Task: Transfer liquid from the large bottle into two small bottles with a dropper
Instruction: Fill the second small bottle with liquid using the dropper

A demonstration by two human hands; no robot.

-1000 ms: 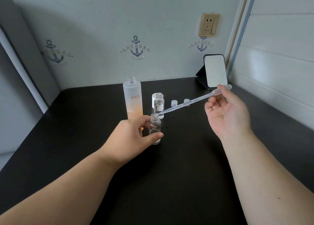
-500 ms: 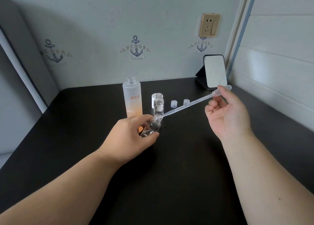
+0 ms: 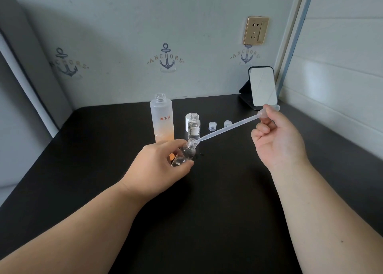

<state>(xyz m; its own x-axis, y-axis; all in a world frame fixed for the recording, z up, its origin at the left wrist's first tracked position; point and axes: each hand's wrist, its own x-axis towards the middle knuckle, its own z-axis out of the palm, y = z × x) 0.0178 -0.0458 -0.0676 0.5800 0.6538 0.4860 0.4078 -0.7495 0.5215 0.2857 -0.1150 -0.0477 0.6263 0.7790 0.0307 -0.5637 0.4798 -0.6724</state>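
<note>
Plastic dropper (image 3: 228, 127) pinched, right hand (image 3: 277, 141) (palm up).

Two caps (image 3: 219, 126) sit right of, perhaps slightly behind, the upright small bottle (image 3: 194, 126).

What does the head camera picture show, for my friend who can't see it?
A left hand tilts a small clear bottle while the right hand aims a dropper into its mouth, above a black table.

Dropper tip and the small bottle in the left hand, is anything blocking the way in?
Nothing visible. The dropper tip sits right at the open, uncapped mouth of the tilted small bottle, which the left hand grips. The right hand pinches the bulb.
</note>
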